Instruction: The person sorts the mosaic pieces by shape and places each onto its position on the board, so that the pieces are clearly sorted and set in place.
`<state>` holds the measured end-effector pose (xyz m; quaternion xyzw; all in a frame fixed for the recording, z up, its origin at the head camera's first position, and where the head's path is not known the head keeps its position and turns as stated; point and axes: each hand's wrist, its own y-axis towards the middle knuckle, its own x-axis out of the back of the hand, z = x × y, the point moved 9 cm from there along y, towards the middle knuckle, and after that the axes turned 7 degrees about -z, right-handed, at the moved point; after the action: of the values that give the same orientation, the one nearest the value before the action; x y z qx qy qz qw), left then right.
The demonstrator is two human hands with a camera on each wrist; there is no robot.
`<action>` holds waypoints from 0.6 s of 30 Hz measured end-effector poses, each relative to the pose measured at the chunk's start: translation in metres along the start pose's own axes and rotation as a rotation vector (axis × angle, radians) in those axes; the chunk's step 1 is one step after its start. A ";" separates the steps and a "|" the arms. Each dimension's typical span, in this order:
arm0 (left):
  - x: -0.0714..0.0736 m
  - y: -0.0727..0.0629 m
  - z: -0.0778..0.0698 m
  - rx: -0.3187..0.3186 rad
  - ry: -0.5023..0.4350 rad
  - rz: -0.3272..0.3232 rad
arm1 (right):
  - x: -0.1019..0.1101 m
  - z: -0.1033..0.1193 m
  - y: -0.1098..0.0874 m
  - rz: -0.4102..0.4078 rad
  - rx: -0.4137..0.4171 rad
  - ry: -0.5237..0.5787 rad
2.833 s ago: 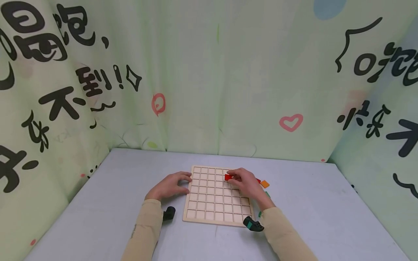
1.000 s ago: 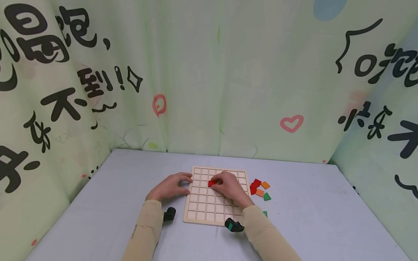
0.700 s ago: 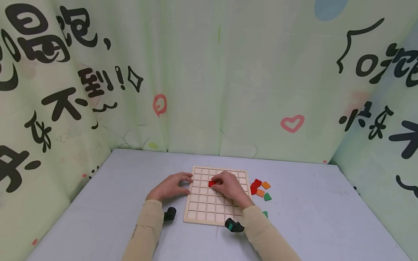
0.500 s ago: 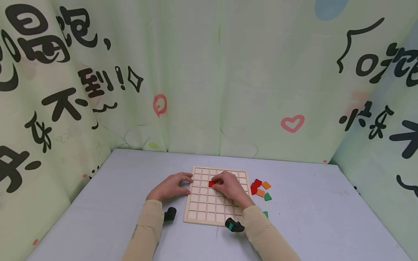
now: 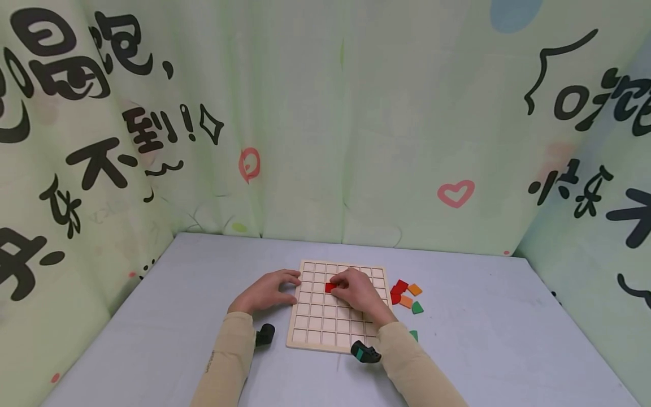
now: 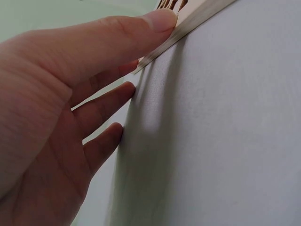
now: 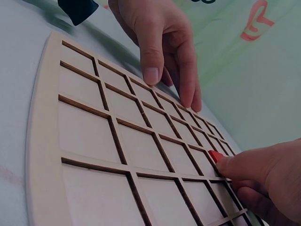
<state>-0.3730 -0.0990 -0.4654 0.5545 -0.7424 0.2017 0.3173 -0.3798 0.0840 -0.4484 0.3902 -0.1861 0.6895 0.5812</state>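
Observation:
A wooden grid board (image 5: 305, 342) with rows of square cells lies on the table. My left hand (image 5: 264, 291) rests at its left edge, thumb and fingertips at the rim and fingers loosely extended. In the left wrist view the thumb (image 6: 162, 20) touches the board's side. My right hand (image 5: 356, 288) reaches over the board and pinches a red tile (image 5: 329, 288) between thumb and fingers, at a cell in the upper middle. In the right wrist view a corner of that red tile (image 7: 215, 156) shows beyond the thumb; the rest is hidden.
Right of the board lie loose red tiles (image 5: 402, 285), orange tiles (image 5: 415, 289) and a green piece (image 5: 417, 307). Another green piece (image 5: 413, 334) lies nearer, partly behind the right sleeve. A printed curtain (image 5: 305, 141) closes in the table's back and sides.
My right hand has carried the red tile leftward and slightly nearer from the board's upper right, then stayed there over the last second. The left hand has held its place.

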 end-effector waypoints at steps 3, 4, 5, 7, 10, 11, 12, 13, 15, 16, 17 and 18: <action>0.000 0.000 -0.001 -0.009 -0.003 0.001 | 0.000 0.000 0.000 -0.007 -0.003 0.004; 0.000 0.000 -0.001 -0.011 -0.003 0.001 | 0.000 0.000 0.000 -0.010 0.000 0.003; 0.000 0.000 -0.001 -0.012 -0.003 0.002 | 0.000 0.000 0.000 -0.011 0.000 0.003; 0.000 0.000 -0.001 -0.014 -0.002 0.004 | 0.001 0.000 -0.001 -0.015 0.004 0.003; -0.001 0.001 -0.001 -0.003 0.003 0.006 | 0.002 0.000 -0.001 -0.021 0.002 0.004; -0.001 0.001 -0.001 0.001 0.004 0.007 | 0.002 0.000 -0.001 -0.023 0.001 0.006; -0.001 0.001 0.000 0.004 0.003 0.007 | 0.002 0.000 -0.002 -0.025 0.003 0.006; -0.001 0.001 0.000 0.006 0.002 0.006 | 0.002 0.000 -0.002 -0.024 0.000 0.009; 0.000 0.000 0.000 0.011 0.001 0.005 | 0.002 -0.001 -0.002 -0.022 0.001 0.013; 0.000 0.000 0.000 0.012 0.000 0.004 | 0.002 -0.001 -0.002 -0.021 -0.002 0.017; 0.000 -0.001 0.000 0.012 0.000 0.004 | 0.002 -0.001 -0.002 -0.021 -0.006 0.023; 0.000 -0.001 0.000 0.013 -0.001 0.004 | 0.002 -0.001 -0.003 -0.021 -0.010 0.028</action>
<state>-0.3723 -0.0994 -0.4655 0.5552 -0.7423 0.2068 0.3130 -0.3776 0.0871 -0.4480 0.3794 -0.1773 0.6878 0.5929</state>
